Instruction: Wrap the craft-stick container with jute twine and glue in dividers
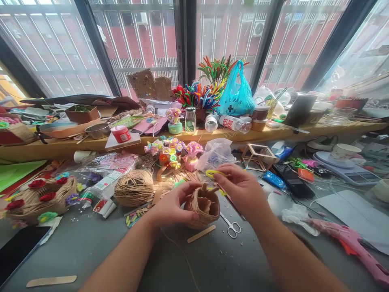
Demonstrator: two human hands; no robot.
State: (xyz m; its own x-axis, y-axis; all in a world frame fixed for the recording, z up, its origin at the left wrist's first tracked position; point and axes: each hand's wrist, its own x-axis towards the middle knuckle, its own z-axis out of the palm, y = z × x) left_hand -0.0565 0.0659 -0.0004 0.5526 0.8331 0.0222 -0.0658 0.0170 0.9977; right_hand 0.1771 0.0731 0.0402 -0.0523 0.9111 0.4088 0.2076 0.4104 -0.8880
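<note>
My left hand [173,207] is closed round a small twine-wrapped basket [204,209], holding it tilted with its opening toward me just above the grey table [91,243]. My right hand [240,186] pinches a yellow pipe cleaner [212,173] just above the basket's rim. A wooden stick end juts up from the basket near my right fingers. A thin strand of twine trails from the basket down across the table toward me.
A ball of jute twine [133,187] lies left of the basket; small scissors [231,228] and a craft stick [201,234] lie beneath it. A pink glue gun [352,243] is at right, a flowered twine basket [39,198] at left, and a cluttered wooden shelf [194,138] behind.
</note>
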